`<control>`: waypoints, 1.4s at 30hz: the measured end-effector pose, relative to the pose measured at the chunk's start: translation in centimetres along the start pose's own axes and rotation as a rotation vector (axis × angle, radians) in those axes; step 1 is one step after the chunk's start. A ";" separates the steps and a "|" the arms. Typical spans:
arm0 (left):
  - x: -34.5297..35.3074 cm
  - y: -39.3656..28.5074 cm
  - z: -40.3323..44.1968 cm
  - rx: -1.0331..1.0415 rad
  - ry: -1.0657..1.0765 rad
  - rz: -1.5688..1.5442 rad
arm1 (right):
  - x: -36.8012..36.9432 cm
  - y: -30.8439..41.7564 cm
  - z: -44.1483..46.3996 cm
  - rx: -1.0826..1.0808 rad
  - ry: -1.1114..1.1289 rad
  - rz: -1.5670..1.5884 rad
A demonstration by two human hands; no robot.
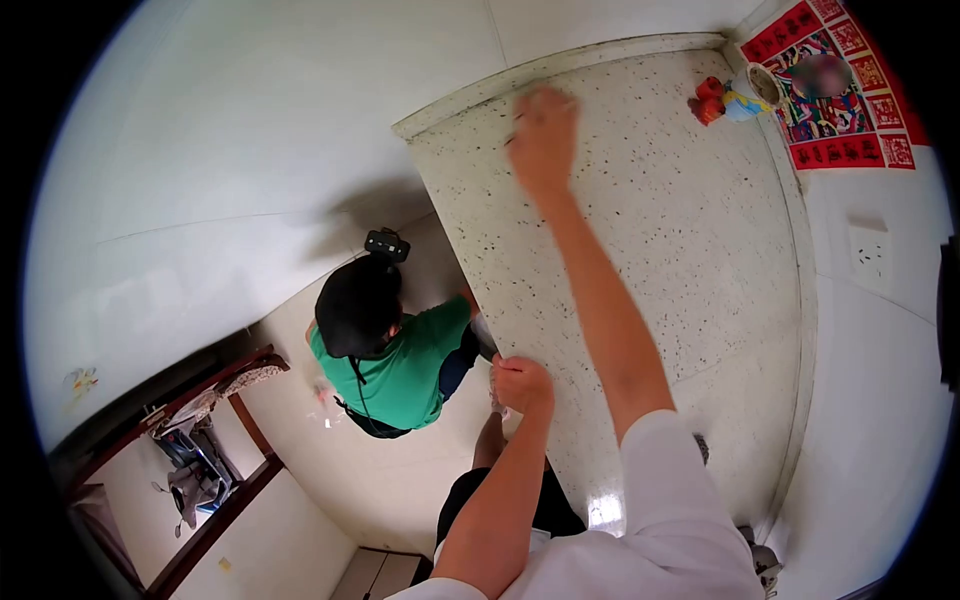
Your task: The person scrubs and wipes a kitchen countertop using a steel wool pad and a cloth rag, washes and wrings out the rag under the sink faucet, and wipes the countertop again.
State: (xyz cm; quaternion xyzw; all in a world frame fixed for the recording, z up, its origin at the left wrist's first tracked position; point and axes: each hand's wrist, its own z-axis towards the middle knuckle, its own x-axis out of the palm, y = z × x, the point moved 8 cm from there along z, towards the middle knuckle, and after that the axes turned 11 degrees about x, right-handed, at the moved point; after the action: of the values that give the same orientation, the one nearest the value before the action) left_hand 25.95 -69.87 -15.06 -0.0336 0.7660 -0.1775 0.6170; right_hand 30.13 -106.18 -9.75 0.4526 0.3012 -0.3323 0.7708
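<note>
A pale speckled stone top (700, 250) with a raised back rim lies below my arms. My right hand (545, 140) is stretched far over it, near the back-left corner, fingers curled and blurred by motion. Whatever those fingers hold, if anything, is hidden. Down by the top's left edge, my left hand (523, 385) is closed, with thumb and fingers pressed together. I cannot make out anything in that grip.
Left of the top, a person in a green shirt (405, 370) and black cap bends low. At the back right stand a red object (709, 101) and a white-blue-yellow container (750, 95), beside red posters (840, 152). A wall socket (868, 250) is at right.
</note>
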 end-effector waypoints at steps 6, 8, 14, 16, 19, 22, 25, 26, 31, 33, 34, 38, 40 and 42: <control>-1.7 -0.8 -0.4 -0.016 -0.013 -0.001 | 1.0 10.6 -6.6 -0.269 0.331 0.414; -1.1 -0.5 0.0 -0.007 -0.004 0.001 | -1.0 7.8 -5.8 -0.305 0.323 0.411; 0.1 0.0 0.2 -0.014 -0.006 0.074 | -7.5 -10.8 1.1 0.050 0.034 0.080; 0.2 0.1 -0.3 -0.020 -0.076 0.087 | -6.9 -10.2 0.9 0.047 -0.124 -0.145; -0.3 -0.4 -0.6 0.005 -0.065 0.112 | -7.5 -5.1 -4.6 0.060 0.041 -0.047; -0.2 -0.2 -0.3 -0.005 -0.056 0.133 | -10.0 -1.6 -14.7 -0.207 0.381 0.282; -0.5 -0.3 -0.5 -0.033 0.018 0.132 | -13.7 -8.2 -15.1 -0.147 0.486 0.243; -0.3 -0.4 -0.5 -0.032 0.024 0.135 | -15.5 -10.4 -11.4 -0.173 0.234 0.130; -0.5 0.2 -0.4 -0.024 -0.028 0.093 | -18.2 -22.0 -3.0 0.252 -0.197 -0.192; -0.1 0.2 -0.2 0.003 -0.022 0.079 | -15.8 -19.7 -2.7 0.307 -0.266 -0.381; 0.0 0.0 -0.2 0.034 -0.015 0.057 | -13.8 -17.4 -3.2 0.303 -0.104 -0.196; -0.2 -1.1 -0.7 -0.057 0.063 0.092 | -8.9 -4.3 -11.8 -0.019 0.108 0.357; -1.1 -1.6 -1.1 -0.072 0.079 0.084 | -11.1 -1.3 -16.0 -0.173 0.353 0.402; 0.0 -0.3 -0.2 -0.029 0.039 0.027 | -14.2 -6.2 -15.7 -0.151 0.341 0.405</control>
State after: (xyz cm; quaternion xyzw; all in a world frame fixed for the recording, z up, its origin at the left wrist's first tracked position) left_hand 25.66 -70.10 -14.96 -0.0290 0.7809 -0.1586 0.6035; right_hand 14.19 -90.98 -8.38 0.4940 0.3540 -0.0672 0.7913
